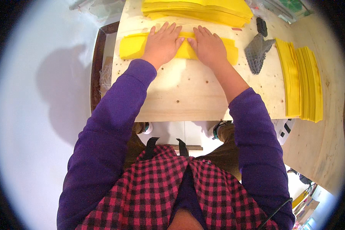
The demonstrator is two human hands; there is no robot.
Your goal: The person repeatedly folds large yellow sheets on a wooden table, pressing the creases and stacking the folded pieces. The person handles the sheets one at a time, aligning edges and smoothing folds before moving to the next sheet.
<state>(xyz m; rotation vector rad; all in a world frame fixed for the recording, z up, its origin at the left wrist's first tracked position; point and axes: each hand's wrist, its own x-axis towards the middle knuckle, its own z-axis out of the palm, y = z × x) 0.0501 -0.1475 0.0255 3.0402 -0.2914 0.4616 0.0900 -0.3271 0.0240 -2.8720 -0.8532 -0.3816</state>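
Note:
A folded strip of yellow cloth-like material (132, 46) lies crosswise on the wooden table. Both my palms rest flat on it, side by side, with the thumbs almost meeting at its middle. My left hand (163, 44) covers the left half, fingers stretched toward the far edge. On the right half lies my right hand (209, 45), its fingers also extended. Neither hand is closed round anything. The strip's ends stick out past both hands, and its far edge shows slightly beyond the fingers.
A thick stack of yellow sheets (199, 9) lies at the table's far side. More folded yellow pieces (301, 82) are lined up along the right edge. A grey net-like cloth (258, 53) and a small black object (261, 27) sit right of my hands. A white wall (46, 96) stands at left.

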